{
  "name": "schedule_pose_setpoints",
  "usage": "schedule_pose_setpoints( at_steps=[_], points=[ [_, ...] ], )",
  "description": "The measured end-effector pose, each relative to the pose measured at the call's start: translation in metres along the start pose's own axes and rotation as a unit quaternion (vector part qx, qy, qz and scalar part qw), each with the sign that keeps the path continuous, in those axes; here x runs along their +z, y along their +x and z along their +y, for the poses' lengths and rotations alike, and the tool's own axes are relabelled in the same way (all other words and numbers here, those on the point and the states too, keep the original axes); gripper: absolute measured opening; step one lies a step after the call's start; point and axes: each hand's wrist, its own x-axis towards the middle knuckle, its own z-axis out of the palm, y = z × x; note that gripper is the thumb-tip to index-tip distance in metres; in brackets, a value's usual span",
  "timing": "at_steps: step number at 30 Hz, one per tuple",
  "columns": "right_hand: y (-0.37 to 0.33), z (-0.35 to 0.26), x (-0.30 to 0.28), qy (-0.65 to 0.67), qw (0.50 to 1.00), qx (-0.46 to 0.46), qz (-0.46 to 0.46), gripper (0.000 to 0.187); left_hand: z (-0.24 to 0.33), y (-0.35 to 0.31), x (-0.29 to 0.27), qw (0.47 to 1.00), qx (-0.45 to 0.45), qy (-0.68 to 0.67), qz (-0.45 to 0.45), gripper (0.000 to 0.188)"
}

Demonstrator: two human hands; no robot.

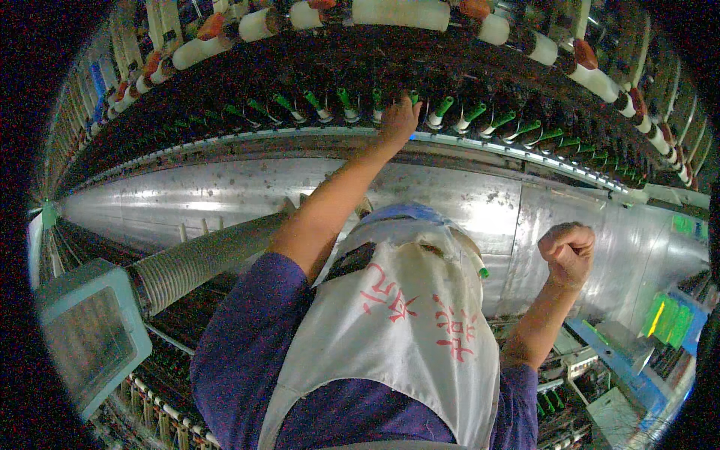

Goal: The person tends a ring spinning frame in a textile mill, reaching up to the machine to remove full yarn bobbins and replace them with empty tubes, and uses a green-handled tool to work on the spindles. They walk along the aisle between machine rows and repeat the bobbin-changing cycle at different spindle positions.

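Upper centre of frame, my left hand [398,120] reaches the row of green bobbins [442,110], fingers curled at one; grip unclear. My right hand [568,251] hangs fisted, right of centre, contents hidden. Judging: tending that spindle; next needs a sure pinch.

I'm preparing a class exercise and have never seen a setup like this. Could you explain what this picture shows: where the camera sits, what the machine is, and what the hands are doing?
The camera sits on a person's head and looks down with a fisheye lens, so straight edges bend. The person wears a white apron over a purple shirt. Ahead runs a long textile machine: a row of green bobbins above a shiny metal panel, with white yarn packages higher up. The left hand reaches up to the bobbin row. The right hand is a closed fist in front of the panel; whether it holds anything cannot be told. A ribbed hose lies at left.
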Motion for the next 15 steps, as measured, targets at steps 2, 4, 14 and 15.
schedule_pose_setpoints(
  at_steps=[2, 4, 14, 15],
  points=[
    [0.03, -0.016, 0.022, -0.045, 0.996, -0.027, -0.072, 0.028, 0.0, -0.003, 0.014, 0.999, -0.024, -0.028, 0.005, 0.038],
    [0.065, -0.028, 0.054, -0.111, 0.989, -0.044, -0.085, 0.028, 0.0, -0.003, 0.026, 0.996, -0.067, -0.05, -0.029, 0.041],
    [0.189, 0.025, 0.072, -0.18, 0.974, -0.122, 0.059, 0.015, -0.017, -0.018, -0.096, 0.96, -0.006, -0.17, -0.22, 0.037],
    [0.181, 0.053, 0.069, -0.201, 0.974, -0.078, 0.072, 0.016, -0.018, -0.015, -0.121, 0.967, 0.008, -0.194, -0.163, 0.036]
  ],
)
